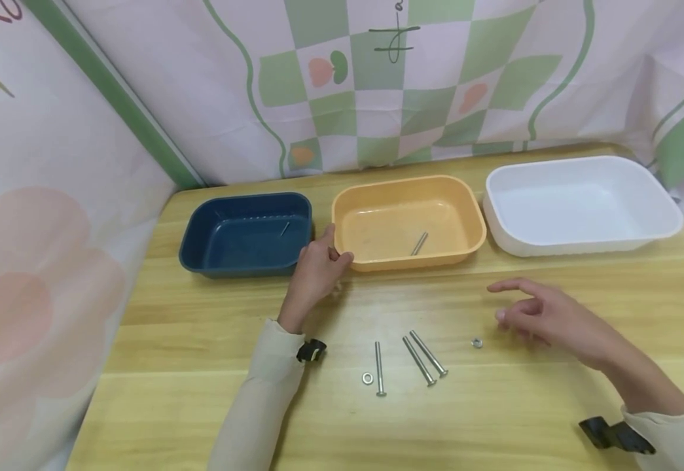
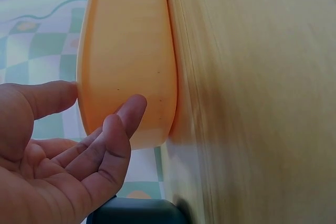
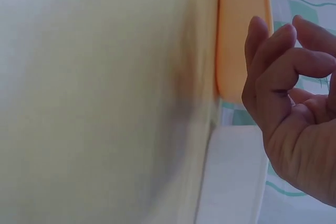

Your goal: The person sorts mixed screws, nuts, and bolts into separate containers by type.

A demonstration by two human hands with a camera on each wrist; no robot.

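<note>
My left hand (image 1: pixel 316 267) touches the near left corner of an orange plastic tray (image 1: pixel 403 263). In the left wrist view its thumb meets the rim, while the other fingers bend loosely beside the outer wall. A bolt (image 1: pixel 419 243) lies inside this tray. My right hand (image 1: pixel 559 320) hovers over the table with loosely bent fingers and holds nothing. Just left of it lies a nut (image 1: pixel 476 343). Between the hands are several metal pieces: a long bolt (image 1: pixel 379 369) beside a ring-shaped nut or washer (image 1: pixel 367 378), and two more bolts (image 1: pixel 419 361) side by side.
At left stands a dark blue tray (image 1: pixel 241 271) with a small thin metal piece (image 1: pixel 285 229) in it. A white tray (image 1: pixel 583 247) stands at right. Behind the wooden table (image 1: pixel 159 392) hangs a patterned cloth (image 1: pixel 377 118); another cloth borders the left side.
</note>
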